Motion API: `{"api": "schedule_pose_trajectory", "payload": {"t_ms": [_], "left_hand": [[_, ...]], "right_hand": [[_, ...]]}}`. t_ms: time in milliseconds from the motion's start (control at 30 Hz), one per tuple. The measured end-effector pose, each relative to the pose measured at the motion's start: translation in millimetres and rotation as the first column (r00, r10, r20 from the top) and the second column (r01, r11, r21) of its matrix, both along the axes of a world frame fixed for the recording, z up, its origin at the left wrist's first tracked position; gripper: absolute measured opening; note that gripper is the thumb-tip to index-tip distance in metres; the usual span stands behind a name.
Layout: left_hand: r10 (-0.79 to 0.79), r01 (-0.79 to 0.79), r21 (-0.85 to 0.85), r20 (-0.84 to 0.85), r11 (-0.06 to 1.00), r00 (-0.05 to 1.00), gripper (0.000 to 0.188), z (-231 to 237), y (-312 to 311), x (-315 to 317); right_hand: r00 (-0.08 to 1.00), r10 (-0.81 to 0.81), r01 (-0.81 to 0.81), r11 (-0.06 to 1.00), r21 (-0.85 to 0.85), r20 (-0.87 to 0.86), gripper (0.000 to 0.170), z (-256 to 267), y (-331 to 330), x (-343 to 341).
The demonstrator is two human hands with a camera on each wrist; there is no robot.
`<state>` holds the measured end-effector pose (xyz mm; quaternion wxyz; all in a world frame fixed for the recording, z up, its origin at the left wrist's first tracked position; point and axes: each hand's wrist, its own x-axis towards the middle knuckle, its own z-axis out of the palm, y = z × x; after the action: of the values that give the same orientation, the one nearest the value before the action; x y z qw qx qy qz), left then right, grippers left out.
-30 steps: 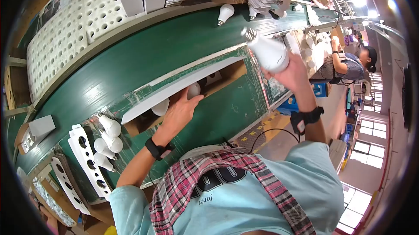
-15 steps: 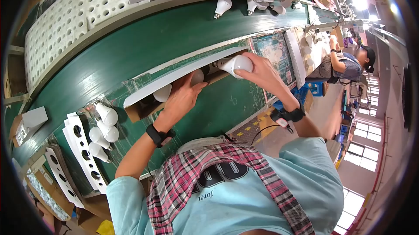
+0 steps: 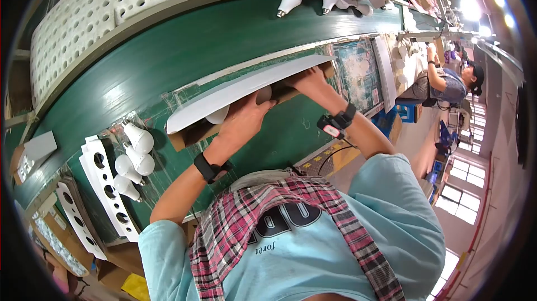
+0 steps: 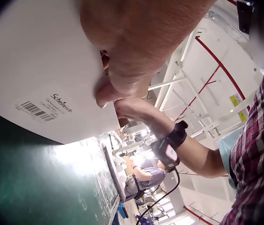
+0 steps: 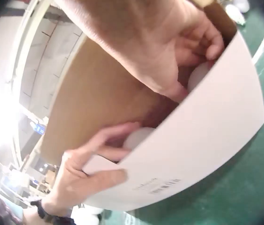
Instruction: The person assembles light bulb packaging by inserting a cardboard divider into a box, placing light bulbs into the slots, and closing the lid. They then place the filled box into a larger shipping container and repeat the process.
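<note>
A long white cardboard box (image 3: 224,102), brown inside, lies open on the green bench in front of me. My left hand (image 3: 243,121) grips its near edge. In the right wrist view the left thumb presses the white outer wall while the fingers reach inside, beside a white light bulb (image 5: 140,138). My right hand (image 3: 314,86) is down in the box's far right end. Its fingers curl round another light bulb (image 5: 198,76), mostly hidden by the hand and wall. A further bulb (image 3: 217,115) shows inside, left of my left hand.
Several loose bulbs (image 3: 137,153) lie left of the box, beside white card inserts with round holes (image 3: 106,181). More bulbs (image 3: 290,2) stand across the bench. A white perforated foam tray (image 3: 78,44) sits at the back left. Another person (image 3: 450,80) works farther right.
My right hand has brought a bulb from above the bench down into the box's right end. The left hand has stayed at the box edge.
</note>
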<state>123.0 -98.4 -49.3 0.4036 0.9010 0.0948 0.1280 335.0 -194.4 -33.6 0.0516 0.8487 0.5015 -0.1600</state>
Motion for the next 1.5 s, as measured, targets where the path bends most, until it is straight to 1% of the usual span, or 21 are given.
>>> {"api": "schedule_pose_trajectory", "payload": {"t_ms": [67,100,133,167,200,267,333,433,467,500,533,600,667,800,933,967,1067,1167,1233,1367,1500], "left_hand": [[-0.019,0.015,-0.065,-0.066,0.998,0.998,0.024,0.4,2.3,1.6],[-0.031,0.021,-0.095,-0.099,0.995,0.995,0.024,-2.5,0.9,0.6],[-0.037,0.022,-0.121,-0.125,0.992,0.991,0.025,-5.7,1.6,1.3],[0.013,-0.017,0.074,0.063,0.997,0.998,0.027,-8.5,2.0,0.5],[0.018,-0.019,0.03,0.043,0.999,0.999,0.027,-6.3,2.9,2.0],[0.015,-0.015,-0.055,-0.013,0.998,1.0,0.028,-0.4,4.3,1.2],[0.003,-0.016,-0.102,-0.133,0.995,0.991,0.028,-4.5,0.2,-1.9],[-0.002,-0.009,-0.081,-0.128,0.997,0.992,0.029,3.1,1.0,-4.5],[-0.003,-0.004,-0.05,-0.136,0.999,0.991,0.029,3.1,2.3,-7.2],[-0.001,-0.001,-0.018,-0.147,1.0,0.989,0.03,3.5,3.1,-8.8],[-0.013,0.006,-0.04,-0.177,0.999,0.984,0.03,4.8,3.4,-9.4],[-0.025,0.005,-0.083,-0.243,0.997,0.97,0.031,7.0,4.8,-10.3],[-0.04,0.03,-0.041,-0.255,0.999,0.966,0.035,7.0,7.3,-10.1],[-0.061,0.064,0.006,-0.24,0.998,0.969,0.05,14.2,10.7,-9.3],[-0.016,0.014,-0.011,-0.232,1.0,0.973,0.058,36.4,11.5,-19.4],[-0.008,0.003,-0.021,-0.246,1.0,0.969,0.06,39.9,12.0,-26.6],[0.041,0.0,0.175,-0.227,0.985,0.973,0.061,40.7,19.5,-53.8],[0.085,-0.014,0.232,-0.297,0.973,0.951,0.061,39.4,24.2,-74.3],[0.111,-0.031,0.264,-0.293,0.964,0.95,0.061,27.9,28.1,-86.3],[0.111,-0.045,0.225,-0.289,0.973,0.951,0.054,24.1,32.2,-95.8],[0.122,-0.073,0.238,-0.2,0.969,0.972,0.052,20.1,33.2,-100.9]], "right_hand": [[0.997,0.071,-0.068,0.995,-0.067,0.037,0.038,-12.4,-1.0,6.6],[0.972,0.223,-0.225,0.974,0.035,0.069,0.036,-3.8,-9.2,2.5],[0.86,0.467,-0.506,0.829,0.238,0.203,0.031,0.3,-13.3,6.9],[0.965,0.258,-0.263,0.946,0.188,0.047,0.031,9.0,-20.6,8.7],[0.995,0.021,-0.012,0.995,0.096,-0.1,0.032,51.8,-8.8,-2.3],[0.756,-0.344,0.315,0.937,-0.151,-0.557,0.033,117.4,0.0,20.9],[0.553,-0.248,0.393,0.919,-0.013,-0.796,0.029,149.2,-7.0,65.8],[0.807,-0.141,0.382,0.865,0.325,-0.574,0.025,121.2,9.0,138.7],[0.948,0.038,0.108,0.895,0.434,-0.316,0.025,94.2,17.0,160.0],[0.975,0.222,-0.185,0.868,0.46,-0.026,0.027,56.5,30.1,176.1],[0.884,0.387,-0.465,0.789,0.402,0.263,0.029,31.2,46.7,182.2],[0.833,0.528,-0.549,0.758,0.351,0.164,0.039,7.1,82.9,167.1],[0.72,0.653,-0.691,0.704,0.162,0.236,0.051,-31.4,113.2,158.0],[0.617,0.698,-0.784,0.583,0.211,0.363,0.032,-83.4,139.4,168.5],[0.776,0.6,-0.63,0.728,0.269,0.194,0.024,-69.2,128.8,167.9],[0.814,0.56,-0.578,0.756,0.308,0.155,0.033,-61.5,119.5,168.7],[0.944,0.285,-0.18,0.868,0.463,-0.168,0.032,-6.3,78.8,159.1],[0.895,0.116,0.176,0.796,0.58,-0.432,0.035,42.3,33.1,147.9],[0.794,0.179,0.35,0.647,0.677,-0.581,0.031,65.5,4.2,133.2],[0.651,0.19,0.517,0.597,0.613,-0.735,0.029,135.9,-42.5,54.0],[0.534,0.188,0.535,0.68,0.502,-0.824,0.03,144.9,-58.7,-16.0]]}}
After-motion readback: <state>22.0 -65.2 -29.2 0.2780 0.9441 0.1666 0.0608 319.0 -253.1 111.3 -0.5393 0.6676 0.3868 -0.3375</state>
